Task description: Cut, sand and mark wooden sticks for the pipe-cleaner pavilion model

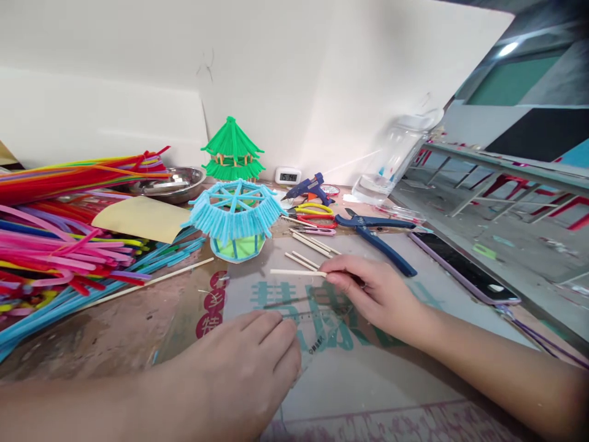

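Where the clear sheet [368, 362] shows teal printed characters, too warped to read, the right hand [377, 294] pinches one end of a thin pale wooden stick [297, 272], just in front of the blue pipe-cleaner pavilion [235, 216]. The left hand [248, 368] lies loosely curled, nearer, holding nothing. The small white clock [288, 176] behind the pavilion reads 15:14. Blue-handled cutters [375, 236] lie to its right.

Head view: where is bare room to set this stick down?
Bare brown tabletop lies between the multicoloured pipe-cleaner pile and the left hand. Crowded: loose wooden sticks and blue-handled pliers beyond the right hand, behind its thin wooden stick.
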Available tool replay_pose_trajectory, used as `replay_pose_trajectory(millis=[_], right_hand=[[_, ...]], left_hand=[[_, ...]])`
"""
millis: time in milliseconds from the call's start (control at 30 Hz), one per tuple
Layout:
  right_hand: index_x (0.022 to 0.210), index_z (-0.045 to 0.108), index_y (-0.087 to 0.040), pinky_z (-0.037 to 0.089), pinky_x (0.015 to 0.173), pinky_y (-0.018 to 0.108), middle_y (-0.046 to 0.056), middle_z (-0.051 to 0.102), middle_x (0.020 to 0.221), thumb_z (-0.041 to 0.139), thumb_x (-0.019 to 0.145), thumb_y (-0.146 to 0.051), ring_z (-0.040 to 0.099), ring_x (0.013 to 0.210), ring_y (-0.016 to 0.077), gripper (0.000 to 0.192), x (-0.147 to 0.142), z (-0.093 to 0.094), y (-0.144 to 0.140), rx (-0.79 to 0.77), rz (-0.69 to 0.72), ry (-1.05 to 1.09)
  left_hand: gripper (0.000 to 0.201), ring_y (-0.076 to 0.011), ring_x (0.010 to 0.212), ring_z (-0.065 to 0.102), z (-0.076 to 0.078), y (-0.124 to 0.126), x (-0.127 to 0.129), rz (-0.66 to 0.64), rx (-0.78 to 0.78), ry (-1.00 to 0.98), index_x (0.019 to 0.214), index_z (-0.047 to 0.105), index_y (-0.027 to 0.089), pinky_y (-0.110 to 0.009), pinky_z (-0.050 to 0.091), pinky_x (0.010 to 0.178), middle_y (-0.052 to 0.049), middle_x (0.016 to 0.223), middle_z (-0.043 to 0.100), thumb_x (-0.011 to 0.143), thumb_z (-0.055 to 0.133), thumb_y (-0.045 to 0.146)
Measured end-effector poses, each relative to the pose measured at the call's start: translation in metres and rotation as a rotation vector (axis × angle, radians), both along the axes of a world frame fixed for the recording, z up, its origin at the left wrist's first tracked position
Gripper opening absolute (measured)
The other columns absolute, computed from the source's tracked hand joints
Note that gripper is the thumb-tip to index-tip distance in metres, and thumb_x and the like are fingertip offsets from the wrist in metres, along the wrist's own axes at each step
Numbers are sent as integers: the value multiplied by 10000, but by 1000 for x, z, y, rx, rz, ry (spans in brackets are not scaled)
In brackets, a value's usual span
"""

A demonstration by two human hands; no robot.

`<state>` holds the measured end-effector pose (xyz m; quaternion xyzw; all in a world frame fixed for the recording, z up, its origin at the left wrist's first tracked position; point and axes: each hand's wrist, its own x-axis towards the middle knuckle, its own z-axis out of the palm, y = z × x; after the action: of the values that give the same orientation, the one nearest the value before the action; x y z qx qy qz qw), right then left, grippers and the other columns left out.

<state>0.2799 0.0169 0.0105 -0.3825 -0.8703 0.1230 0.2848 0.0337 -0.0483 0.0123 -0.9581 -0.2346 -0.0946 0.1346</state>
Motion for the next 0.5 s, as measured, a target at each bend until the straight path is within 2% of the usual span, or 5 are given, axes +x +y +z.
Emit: replay_pose_trajectory(millis=[133,267,400,500], right_hand=[[973,629,-199,464,604,231,31,683,771,429,994,-275,616,653,137,215,0,2,-1,-68,-12,22],[954,604,-199,450,600,230,4,634,696,416,1001,-266,576,622,129,205,-1,2,-3,-93,-7,47],[967,603,-197,460,651,239,29,663,803,454,989,-230,599,703,137,154,-1,1,-3,-31,12,54],[953,616,-191,470,711,267,65,656,893,500,974,-235,605,811,166,126,2,6,-1,34,59,16]], left_hand=[[121,-225,854,648,1,2,0,3,-21,16,908,678,184,-350,534,761,-67,957,718,862,567,167],[151,-228,852,650,0,1,0,0,-3,21,913,678,178,-358,556,757,-58,972,720,845,548,142],[175,-229,815,661,1,1,0,5,3,22,896,688,175,-354,572,715,-55,932,727,831,534,121],[228,-238,843,686,3,-1,1,-3,41,12,934,713,161,-354,572,727,-87,977,750,873,498,119]])
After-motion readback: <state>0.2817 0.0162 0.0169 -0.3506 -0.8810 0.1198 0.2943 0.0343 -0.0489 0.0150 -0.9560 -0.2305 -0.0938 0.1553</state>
